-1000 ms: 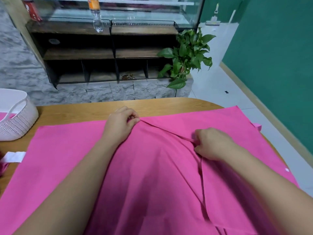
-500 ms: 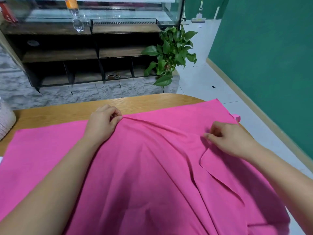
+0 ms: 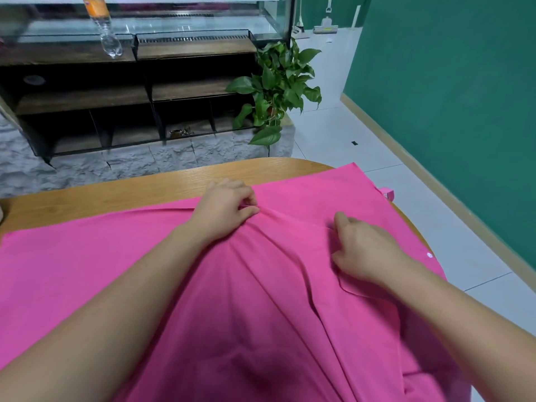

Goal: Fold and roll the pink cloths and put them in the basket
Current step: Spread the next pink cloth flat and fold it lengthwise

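A large pink cloth (image 3: 87, 265) lies spread over most of the wooden table (image 3: 121, 192), creased in the middle. My left hand (image 3: 224, 208) pinches a bunched fold of the cloth near its far edge. My right hand (image 3: 364, 249) lies on the cloth to the right, fingers curled down onto a folded-over flap; whether it grips the fabric is not plain. The basket is out of view.
A dark shelf unit (image 3: 130, 91) with a plastic bottle (image 3: 107, 30) stands behind the table on a stone base. A green potted plant (image 3: 275, 88) sits beside it. White floor tiles and a green wall (image 3: 449, 97) are on the right, past the table's rounded edge.
The view has swung right, and the white basket has left the frame. My right hand shifted back left along the fold. My left hand keeps its pinch on the cloth.
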`<action>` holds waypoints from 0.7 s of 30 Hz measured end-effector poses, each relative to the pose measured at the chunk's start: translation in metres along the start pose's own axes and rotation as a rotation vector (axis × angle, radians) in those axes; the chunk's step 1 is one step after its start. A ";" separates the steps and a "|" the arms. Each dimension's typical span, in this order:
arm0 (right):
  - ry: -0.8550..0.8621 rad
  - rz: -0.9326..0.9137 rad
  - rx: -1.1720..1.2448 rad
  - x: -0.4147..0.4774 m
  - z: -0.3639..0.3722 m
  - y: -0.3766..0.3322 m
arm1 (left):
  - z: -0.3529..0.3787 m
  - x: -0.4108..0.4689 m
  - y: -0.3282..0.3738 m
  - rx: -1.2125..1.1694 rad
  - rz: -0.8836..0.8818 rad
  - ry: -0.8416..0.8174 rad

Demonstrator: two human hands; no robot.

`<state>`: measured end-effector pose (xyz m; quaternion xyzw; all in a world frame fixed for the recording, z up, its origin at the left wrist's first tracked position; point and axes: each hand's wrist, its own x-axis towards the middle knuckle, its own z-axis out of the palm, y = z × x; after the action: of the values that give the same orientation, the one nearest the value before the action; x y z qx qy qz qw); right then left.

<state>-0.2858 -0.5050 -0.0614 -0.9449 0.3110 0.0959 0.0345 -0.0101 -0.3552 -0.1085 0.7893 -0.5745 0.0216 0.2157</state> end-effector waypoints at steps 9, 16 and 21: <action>-0.213 0.055 -0.005 0.007 -0.028 0.069 | 0.015 0.006 0.001 -0.196 0.000 0.006; 0.415 0.168 0.414 0.039 -0.031 0.112 | 0.013 0.011 0.001 -0.259 -0.081 0.066; 0.198 0.202 0.762 0.041 -0.015 0.115 | 0.012 0.010 -0.008 -0.254 -0.087 0.067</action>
<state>-0.3197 -0.6227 -0.0560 -0.8339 0.4171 -0.1147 0.3427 -0.0017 -0.3663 -0.1195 0.7787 -0.5303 -0.0343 0.3335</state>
